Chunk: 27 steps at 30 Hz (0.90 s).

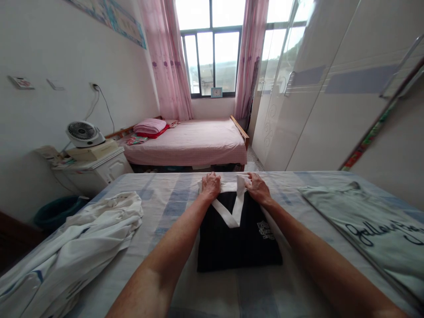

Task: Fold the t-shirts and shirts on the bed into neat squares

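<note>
A folded black shirt [232, 247] with a white V-shaped collar and a pale crest lies flat in front of me on the sheet. My left hand [211, 183] grips the white collar at its far left edge, fingers curled over it. At the collar's right side, my right hand [258, 187] pinches the white band, which stands up slightly between the two hands. Both fingertips are partly hidden behind the knuckles.
Crumpled white clothing [99, 247] lies to the left. To the right is a folded pale green shirt [374, 229] with dark lettering. Beyond the bed sheet [175, 198] stand a pink bed [198, 141], a cabinet with a fan [85, 134], and a tall wardrobe [308, 106].
</note>
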Motion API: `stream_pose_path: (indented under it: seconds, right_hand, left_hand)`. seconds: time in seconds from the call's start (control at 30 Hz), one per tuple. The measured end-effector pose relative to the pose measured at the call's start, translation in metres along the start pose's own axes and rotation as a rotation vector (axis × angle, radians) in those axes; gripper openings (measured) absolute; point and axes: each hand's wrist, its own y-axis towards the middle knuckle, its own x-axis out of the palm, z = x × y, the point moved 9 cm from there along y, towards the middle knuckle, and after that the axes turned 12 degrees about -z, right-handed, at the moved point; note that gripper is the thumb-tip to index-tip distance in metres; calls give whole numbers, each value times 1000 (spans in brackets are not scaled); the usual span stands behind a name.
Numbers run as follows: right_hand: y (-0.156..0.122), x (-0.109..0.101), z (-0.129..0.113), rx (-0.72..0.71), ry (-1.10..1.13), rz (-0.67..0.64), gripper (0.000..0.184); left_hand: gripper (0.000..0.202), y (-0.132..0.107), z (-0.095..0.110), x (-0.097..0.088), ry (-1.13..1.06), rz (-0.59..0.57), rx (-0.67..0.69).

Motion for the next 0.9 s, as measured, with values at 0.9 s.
stream_pose_path:
  seconds: [0.9]
  right_hand:
    - [-88, 4, -32, -219, -416, -140, 44]
  left_hand:
    - [41, -175, 12, 4, -70, -133, 310]
